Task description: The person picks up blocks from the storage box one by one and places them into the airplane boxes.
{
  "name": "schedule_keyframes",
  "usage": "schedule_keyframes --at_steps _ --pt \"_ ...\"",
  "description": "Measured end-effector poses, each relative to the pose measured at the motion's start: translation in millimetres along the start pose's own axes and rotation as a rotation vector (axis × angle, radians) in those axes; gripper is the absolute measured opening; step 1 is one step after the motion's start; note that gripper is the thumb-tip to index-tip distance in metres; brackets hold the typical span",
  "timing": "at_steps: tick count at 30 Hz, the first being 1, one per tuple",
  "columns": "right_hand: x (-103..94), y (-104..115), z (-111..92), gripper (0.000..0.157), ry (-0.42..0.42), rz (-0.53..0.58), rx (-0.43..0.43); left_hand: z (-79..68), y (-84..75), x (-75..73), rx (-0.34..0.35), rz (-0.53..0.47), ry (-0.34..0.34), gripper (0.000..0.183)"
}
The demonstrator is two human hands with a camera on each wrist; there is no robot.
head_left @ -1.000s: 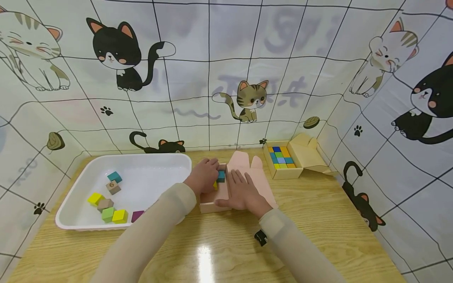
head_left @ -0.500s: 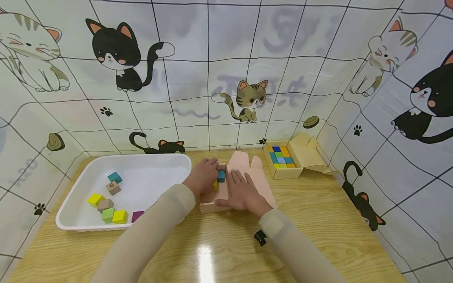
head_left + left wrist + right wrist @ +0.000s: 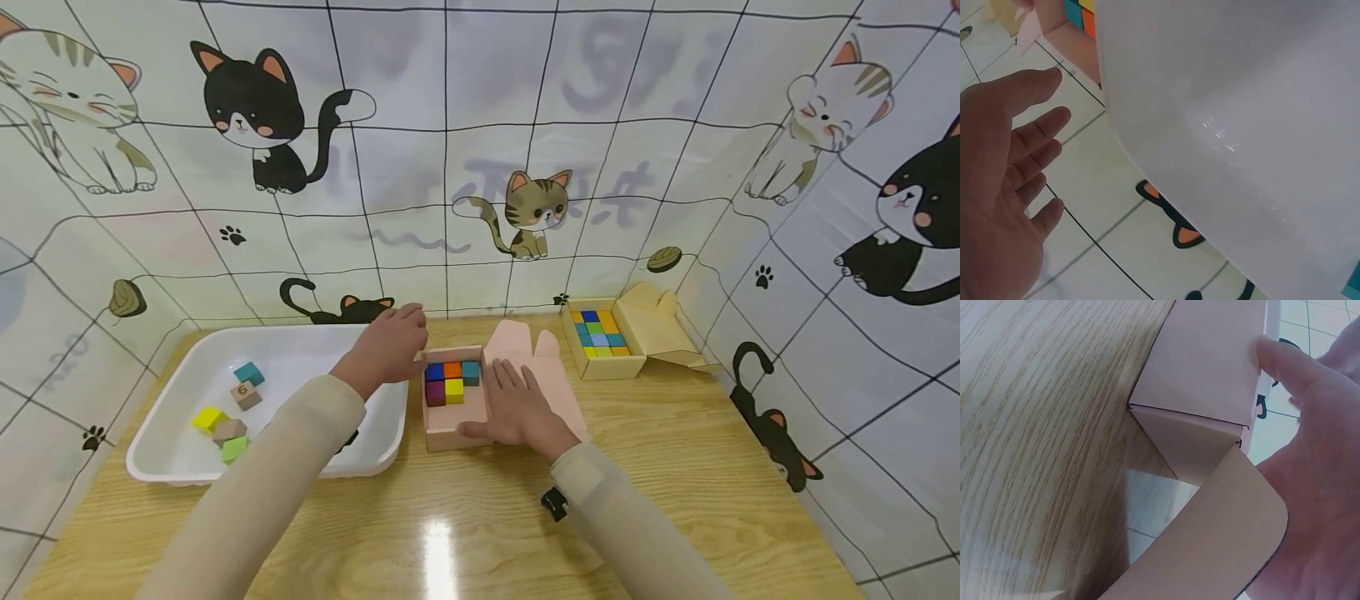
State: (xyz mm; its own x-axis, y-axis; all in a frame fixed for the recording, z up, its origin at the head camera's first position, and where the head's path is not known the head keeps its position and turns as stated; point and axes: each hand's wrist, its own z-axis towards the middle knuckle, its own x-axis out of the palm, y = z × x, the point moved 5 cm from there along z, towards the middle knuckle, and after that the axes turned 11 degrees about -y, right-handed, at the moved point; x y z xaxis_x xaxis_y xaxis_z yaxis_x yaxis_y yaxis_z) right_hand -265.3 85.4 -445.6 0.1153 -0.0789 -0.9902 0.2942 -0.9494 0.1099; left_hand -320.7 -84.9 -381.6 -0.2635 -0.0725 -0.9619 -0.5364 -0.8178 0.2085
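Note:
My left hand point(image 3: 386, 346) hovers over the right side of the white tray point(image 3: 384, 468), holding nothing; its fingers are spread and relaxed in the left wrist view. Beside the tray stands a pink cardboard box point(image 3: 459, 438). Inside, a blue block point(image 3: 436, 372), an orange block point(image 3: 452, 369) and a teal block point(image 3: 470, 373) line the back, with a purple block point(image 3: 435, 394) and a yellow block point(image 3: 454, 391) in front. My right hand point(image 3: 517, 408) rests flat across the box's right wall and folded-out lid point(image 3: 551, 379), its thumb on the front wall in the right wrist view.
Several loose cubes lie in the tray, among them a teal cube point(image 3: 249, 373), a numbered wooden cube point(image 3: 246, 396) and a green cube point(image 3: 235, 450); my left forearm covers part of it. A cream box point(image 3: 611, 368) filled with coloured blocks stands open at the back right.
My left hand has come out of the pink box and moved left over the tray, uncovering the blocks in the box. The right hand has stayed in place.

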Motion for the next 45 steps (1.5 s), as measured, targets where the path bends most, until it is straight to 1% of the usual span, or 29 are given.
schedule_keyframes --at_steps 3,6,9,16,20,24,28,32,39,42,45 --pt "-1.6 -1 -1 0.11 -0.008 0.006 0.001 -13.2 20.7 -3.0 -0.031 -0.049 -0.044 0.025" --pt "-2.7 -3 -1 0.11 -0.011 0.008 0.005 -29.6 42.5 -1.7 -0.076 -0.099 -0.055 0.027" --pt "-2.4 -4 -1 0.111 -0.009 0.009 0.005 -47.9 64.6 0.2 -0.141 -0.131 -0.048 0.028" --pt "-0.1 -7 0 0.111 -0.015 -0.005 0.0 -95.5 115.5 0.7 -0.304 -0.147 -0.027 0.027" --pt "-0.8 -7 0 0.111 -0.02 -0.003 -0.001 -122.8 143.4 8.2 -0.397 -0.193 -0.022 0.028" --pt "-1.7 -7 0 0.11 -0.023 0.003 -0.002 -145.1 164.3 18.9 -0.461 -0.219 -0.016 0.025" --pt "-1.9 -7 -1 0.11 -0.015 0.009 0.003 -159.2 175.6 28.2 -0.489 -0.23 -0.009 0.024" --pt "-0.8 -6 -1 0.11 -0.007 0.014 0.01 -167.1 180.3 37.0 -0.501 -0.212 0.023 0.026" --pt "0.1 -2 -1 0.11 -0.01 0.016 0.0 -177.0 185.0 48.5 -0.547 -0.199 0.103 0.027" --pt "-0.4 -1 -1 0.11 -0.009 0.01 -0.002 -180.2 184.9 51.4 -0.544 -0.186 0.138 0.025" --pt "-0.2 0 -1 0.11 -0.014 0.014 -0.008 -182.6 183.3 52.2 -0.532 -0.164 0.149 0.024"
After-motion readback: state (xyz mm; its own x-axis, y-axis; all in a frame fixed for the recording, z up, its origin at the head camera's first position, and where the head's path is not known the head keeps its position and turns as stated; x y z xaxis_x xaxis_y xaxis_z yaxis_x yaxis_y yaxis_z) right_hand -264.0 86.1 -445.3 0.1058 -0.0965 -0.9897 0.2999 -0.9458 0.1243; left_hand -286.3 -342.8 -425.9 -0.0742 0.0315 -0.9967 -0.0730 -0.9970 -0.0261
